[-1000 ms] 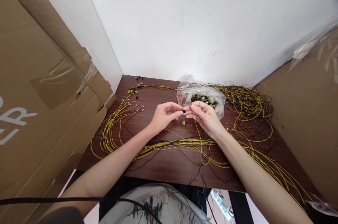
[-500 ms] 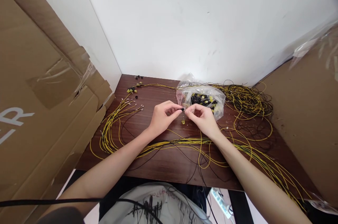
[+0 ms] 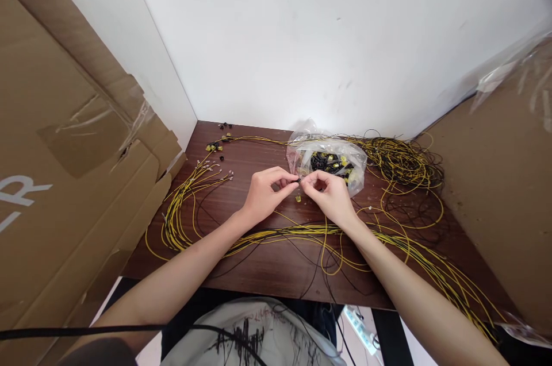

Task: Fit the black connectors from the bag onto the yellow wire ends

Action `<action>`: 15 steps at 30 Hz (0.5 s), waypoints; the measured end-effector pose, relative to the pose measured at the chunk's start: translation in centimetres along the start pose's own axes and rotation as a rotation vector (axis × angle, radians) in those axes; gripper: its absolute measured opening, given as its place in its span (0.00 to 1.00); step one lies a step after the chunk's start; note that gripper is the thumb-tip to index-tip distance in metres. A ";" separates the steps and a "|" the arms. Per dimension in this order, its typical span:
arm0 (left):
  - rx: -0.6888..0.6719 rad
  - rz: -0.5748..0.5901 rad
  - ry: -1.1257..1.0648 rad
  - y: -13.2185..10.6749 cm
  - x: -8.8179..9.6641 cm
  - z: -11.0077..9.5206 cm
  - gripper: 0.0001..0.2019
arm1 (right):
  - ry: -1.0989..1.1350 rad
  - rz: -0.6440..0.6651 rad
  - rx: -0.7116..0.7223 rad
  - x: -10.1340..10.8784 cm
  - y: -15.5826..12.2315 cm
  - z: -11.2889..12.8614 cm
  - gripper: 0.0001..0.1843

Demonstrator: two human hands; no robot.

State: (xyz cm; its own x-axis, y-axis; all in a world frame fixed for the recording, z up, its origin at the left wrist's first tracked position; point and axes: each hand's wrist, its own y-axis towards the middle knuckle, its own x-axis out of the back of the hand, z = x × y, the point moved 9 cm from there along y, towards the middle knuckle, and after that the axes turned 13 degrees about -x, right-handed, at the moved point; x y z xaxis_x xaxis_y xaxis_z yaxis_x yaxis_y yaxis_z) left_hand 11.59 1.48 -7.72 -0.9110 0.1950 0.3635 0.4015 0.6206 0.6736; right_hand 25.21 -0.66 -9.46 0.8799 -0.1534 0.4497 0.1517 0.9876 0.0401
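My left hand (image 3: 268, 191) pinches a small black plastic piece (image 3: 297, 180) between thumb and forefinger, above the middle of the table. Close against it, the fingertips of my right hand (image 3: 330, 193) are pressed together; whatever they hold is too small to make out. A small yellow piece (image 3: 298, 198) lies on the table just below the fingertips. Behind my right hand sits a clear plastic bag (image 3: 356, 154) with many black and yellow pieces inside. Yellow and black wires (image 3: 297, 232) run in a bundle under both forearms.
A tangled coil of wires (image 3: 401, 165) lies at the back right. Wire ends with small tips (image 3: 215, 170) fan out on the left, near loose black and yellow pieces (image 3: 213, 146). Cardboard (image 3: 86, 142) stands at the left, and more cardboard (image 3: 504, 182) at the right.
The fingertips of my two hands have come slightly closer together around the small black piece, which shows less now. Otherwise the scene only shifts slightly with the camera.
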 end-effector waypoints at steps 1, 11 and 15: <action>0.004 -0.003 0.001 0.0 0.0 0.0 0.06 | -0.002 -0.001 0.002 0.0 0.0 0.0 0.06; 0.036 -0.044 0.032 0.0 0.4 0.5 0.06 | 0.020 -0.002 -0.014 0.0 0.1 -0.1 0.07; 0.044 -0.034 0.038 0.0 0.4 0.4 0.06 | 0.010 0.000 0.000 0.0 0.0 0.0 0.08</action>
State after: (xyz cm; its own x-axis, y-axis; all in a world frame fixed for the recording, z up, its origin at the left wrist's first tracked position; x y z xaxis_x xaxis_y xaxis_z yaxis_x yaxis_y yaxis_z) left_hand 11.20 1.89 -7.86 -0.9194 0.1448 0.3658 0.3653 0.6592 0.6573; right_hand 25.22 -0.63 -9.47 0.8844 -0.1536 0.4408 0.1516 0.9876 0.0399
